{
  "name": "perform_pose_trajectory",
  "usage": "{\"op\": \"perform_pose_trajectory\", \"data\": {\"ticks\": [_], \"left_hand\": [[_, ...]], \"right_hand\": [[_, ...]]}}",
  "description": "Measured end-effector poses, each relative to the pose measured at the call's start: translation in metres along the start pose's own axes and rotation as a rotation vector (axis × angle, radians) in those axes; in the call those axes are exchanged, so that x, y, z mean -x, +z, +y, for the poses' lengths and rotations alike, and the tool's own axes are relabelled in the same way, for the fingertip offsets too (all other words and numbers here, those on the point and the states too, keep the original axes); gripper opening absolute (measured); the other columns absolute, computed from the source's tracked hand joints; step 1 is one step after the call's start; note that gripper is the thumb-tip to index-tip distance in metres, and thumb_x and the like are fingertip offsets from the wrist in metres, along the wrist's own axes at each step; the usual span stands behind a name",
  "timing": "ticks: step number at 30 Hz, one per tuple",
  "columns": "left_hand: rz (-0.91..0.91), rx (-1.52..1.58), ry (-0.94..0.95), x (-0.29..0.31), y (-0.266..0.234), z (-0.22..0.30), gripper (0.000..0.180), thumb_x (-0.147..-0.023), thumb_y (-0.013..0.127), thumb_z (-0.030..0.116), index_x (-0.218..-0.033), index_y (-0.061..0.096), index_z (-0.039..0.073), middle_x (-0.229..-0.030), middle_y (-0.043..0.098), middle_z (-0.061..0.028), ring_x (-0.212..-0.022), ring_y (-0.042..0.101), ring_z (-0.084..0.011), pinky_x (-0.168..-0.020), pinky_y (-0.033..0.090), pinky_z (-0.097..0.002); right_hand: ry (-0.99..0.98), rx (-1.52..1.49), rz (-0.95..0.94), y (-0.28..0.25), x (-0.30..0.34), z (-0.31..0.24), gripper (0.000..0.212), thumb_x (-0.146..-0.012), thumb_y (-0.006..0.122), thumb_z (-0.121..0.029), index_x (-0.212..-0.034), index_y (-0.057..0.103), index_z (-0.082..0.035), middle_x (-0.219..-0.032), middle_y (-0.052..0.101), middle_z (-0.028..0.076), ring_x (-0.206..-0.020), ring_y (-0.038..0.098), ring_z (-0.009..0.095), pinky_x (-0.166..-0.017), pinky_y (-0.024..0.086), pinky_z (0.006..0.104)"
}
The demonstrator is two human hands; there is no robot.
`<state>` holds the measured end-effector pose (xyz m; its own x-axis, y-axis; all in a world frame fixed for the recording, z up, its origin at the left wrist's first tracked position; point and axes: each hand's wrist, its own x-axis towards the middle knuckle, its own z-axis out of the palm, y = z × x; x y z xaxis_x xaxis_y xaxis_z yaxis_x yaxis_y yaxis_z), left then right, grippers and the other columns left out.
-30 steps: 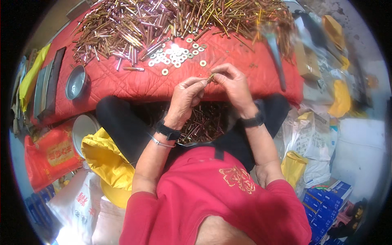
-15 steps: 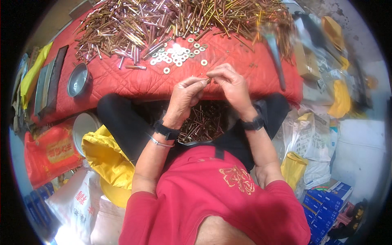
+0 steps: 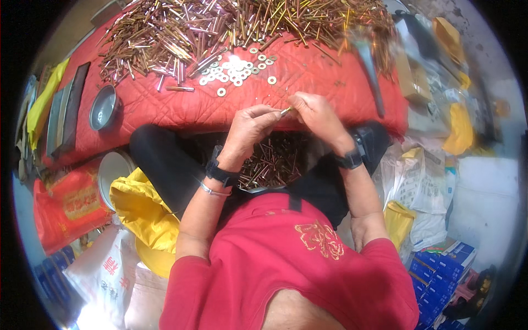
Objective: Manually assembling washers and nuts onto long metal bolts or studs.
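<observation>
Just past the near edge of the red quilted cover, my left hand (image 3: 252,127) pinches a short brass-coloured metal rod (image 3: 285,111) between thumb and fingertips. My right hand (image 3: 319,118) is closed at the rod's other end, and its curled fingers hide that end. Beyond the hands lies a loose cluster of flat washers (image 3: 221,92), pale and ring-shaped. A large heap of copper and gold metal rods (image 3: 187,33) covers the far part of the quilt. Below my wrists, between my legs, is a second pile of similar rods (image 3: 272,165).
A grey bowl (image 3: 104,108) sits on the quilt (image 3: 159,110) at the left, beside a dark flat bar (image 3: 76,110). A blurred bluish tapered thing (image 3: 369,71) lies at the right. Yellow cloth (image 3: 146,212), plastic bags and blue boxes (image 3: 443,275) surround me.
My right hand has moved slightly right and its fingers have curled inward. More of the rod shows between the two hands. My left hand stays nearly in place.
</observation>
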<state>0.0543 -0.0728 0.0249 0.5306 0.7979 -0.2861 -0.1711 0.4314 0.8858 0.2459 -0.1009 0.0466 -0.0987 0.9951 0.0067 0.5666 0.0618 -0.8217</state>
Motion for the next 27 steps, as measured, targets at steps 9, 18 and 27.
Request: {"op": "perform_pose_trajectory", "data": {"ticks": [9,18,27], "left_hand": [[0.007,0.025,-0.068,-0.001,0.001,0.002,0.013,-0.084,0.067,0.018,-0.090,0.068,0.006,-0.066,0.053,0.0053,-0.051,0.040,-0.0012,-0.042,0.023,-0.0167],[-0.030,0.053,-0.089,-0.001,-0.002,0.001,0.012,-0.084,0.066,0.018,-0.088,0.067,0.007,-0.064,0.051,0.0053,-0.049,0.038,-0.0009,-0.042,0.022,-0.0167],[-0.036,0.050,-0.097,-0.003,-0.004,0.000,0.013,-0.084,0.067,0.019,-0.088,0.067,0.007,-0.063,0.050,0.0059,-0.049,0.037,-0.0002,-0.042,0.022,-0.0166]], "right_hand": [[-0.267,0.012,0.265,0.020,-0.009,-0.003,0.031,-0.089,0.056,-0.008,-0.120,0.054,-0.005,-0.087,0.060,0.018,-0.078,0.061,0.030,-0.072,0.048,0.0338],[-0.306,0.011,0.254,0.019,-0.007,-0.002,0.034,-0.090,0.055,-0.009,-0.124,0.053,-0.006,-0.101,0.063,0.020,-0.084,0.064,0.030,-0.075,0.049,0.0362],[-0.289,-0.001,0.261,0.022,-0.008,0.000,0.032,-0.091,0.053,-0.011,-0.122,0.053,-0.005,-0.101,0.064,0.019,-0.088,0.065,0.028,-0.077,0.049,0.0352]]}}
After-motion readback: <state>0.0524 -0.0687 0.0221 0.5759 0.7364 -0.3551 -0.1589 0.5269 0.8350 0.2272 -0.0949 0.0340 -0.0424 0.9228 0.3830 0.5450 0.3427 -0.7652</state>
